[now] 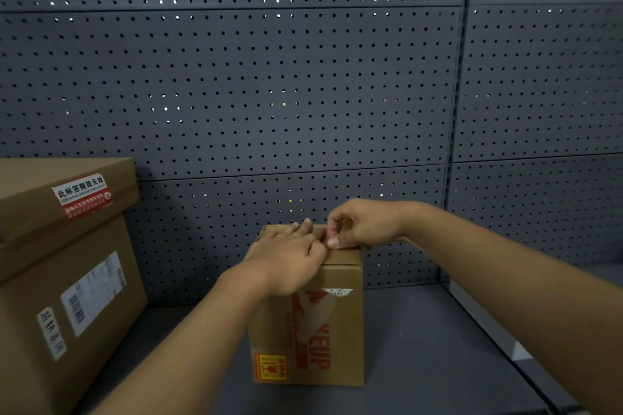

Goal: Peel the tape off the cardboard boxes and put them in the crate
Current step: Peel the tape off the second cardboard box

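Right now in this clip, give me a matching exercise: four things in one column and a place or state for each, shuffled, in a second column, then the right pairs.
Things:
1. left hand
2. right hand
3. small box
4. big box

Places or states:
A. at the left edge, bearing a red and white seal sticker
B. lies flat on top of the small box
C. stands upright on the grey shelf, red print on its front
D. fingers curled, pinching at the small box's top

Pairs: 1-B, 2-D, 3-C, 4-A
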A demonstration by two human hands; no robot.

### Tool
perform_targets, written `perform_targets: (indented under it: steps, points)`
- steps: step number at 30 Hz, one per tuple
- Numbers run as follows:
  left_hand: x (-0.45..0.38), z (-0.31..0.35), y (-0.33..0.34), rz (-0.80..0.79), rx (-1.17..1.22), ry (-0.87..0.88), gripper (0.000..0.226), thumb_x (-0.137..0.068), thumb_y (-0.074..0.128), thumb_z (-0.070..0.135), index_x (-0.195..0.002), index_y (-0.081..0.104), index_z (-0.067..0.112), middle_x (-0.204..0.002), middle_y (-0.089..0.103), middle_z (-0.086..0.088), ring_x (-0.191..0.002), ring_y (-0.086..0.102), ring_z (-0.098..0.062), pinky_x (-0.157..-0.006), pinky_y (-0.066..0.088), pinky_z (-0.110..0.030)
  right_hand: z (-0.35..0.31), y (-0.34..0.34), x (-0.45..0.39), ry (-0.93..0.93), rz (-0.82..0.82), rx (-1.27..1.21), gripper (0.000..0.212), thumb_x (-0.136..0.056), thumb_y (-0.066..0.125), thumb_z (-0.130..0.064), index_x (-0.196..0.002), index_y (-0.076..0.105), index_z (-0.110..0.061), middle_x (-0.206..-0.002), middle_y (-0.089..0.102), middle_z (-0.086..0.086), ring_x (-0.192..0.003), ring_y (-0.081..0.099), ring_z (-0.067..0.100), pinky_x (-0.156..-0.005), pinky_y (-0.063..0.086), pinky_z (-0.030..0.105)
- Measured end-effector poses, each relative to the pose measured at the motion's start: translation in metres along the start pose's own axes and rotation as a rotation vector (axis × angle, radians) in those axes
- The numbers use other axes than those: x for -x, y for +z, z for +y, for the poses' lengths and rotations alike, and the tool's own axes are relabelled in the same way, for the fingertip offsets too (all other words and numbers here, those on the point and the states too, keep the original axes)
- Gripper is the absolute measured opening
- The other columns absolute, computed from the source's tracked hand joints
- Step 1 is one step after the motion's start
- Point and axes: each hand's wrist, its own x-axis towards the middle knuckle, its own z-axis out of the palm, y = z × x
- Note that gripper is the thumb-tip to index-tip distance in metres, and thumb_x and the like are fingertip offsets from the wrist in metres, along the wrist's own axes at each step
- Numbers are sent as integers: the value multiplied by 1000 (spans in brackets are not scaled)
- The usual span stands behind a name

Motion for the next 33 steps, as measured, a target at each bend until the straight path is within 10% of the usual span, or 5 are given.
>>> perform_targets:
  steps: [9, 20, 24, 29, 33]
  points:
    - [1, 2, -3, 0, 16, -8, 56, -109, 13, 46, -165, 17, 41, -175, 5, 7, -160, 7, -12, -127, 4, -41, 13, 29, 12, -23, 306, -20, 15, -106, 57, -28, -100, 61, -15, -82, 55, -6, -66, 45, 6, -58, 36, 21]
    - [9, 5, -7, -22, 2, -24, 57, -110, 10, 47, -166, 13, 37, -174, 0, 9, -160, 2, -10, -127, 1, -39, 36, 37, 13, 81, 446, -1134, 30, -105, 56, -11, -77, 49, -16, -72, 54, 2, -70, 52, 16, -69, 48, 29]
    - [10, 8, -8, -16, 4, -27, 56, -111, 11, 45, -166, 14, 36, -174, 2, 8, -160, 3, -12, -127, 2, -39, 23, 38, 13, 104, 470, -742, 43, -92, 72, -53, -91, 49, -17, -81, 51, 3, -71, 48, 15, -73, 43, 29]
    - [12, 8, -9, -19, -1, -33, 56, -111, 11, 46, -166, 14, 36, -174, 2, 8, -160, 3, -12, -127, 2, -40, 15, 30, 14, 236, 494, -424, 52, -78, 89, -37, -107, 53, -14, -94, 62, -1, -80, 56, 16, -68, 46, 33]
    - [12, 8, -8, -27, 14, -24, 56, -111, 11, 46, -166, 14, 36, -174, 0, 10, -160, 2, -11, -127, 2, -39, 18, 20, 28, 340, 319, -239, 47, -90, 75, -53, -86, 63, -8, -68, 65, 3, -56, 59, 14, -56, 51, 27]
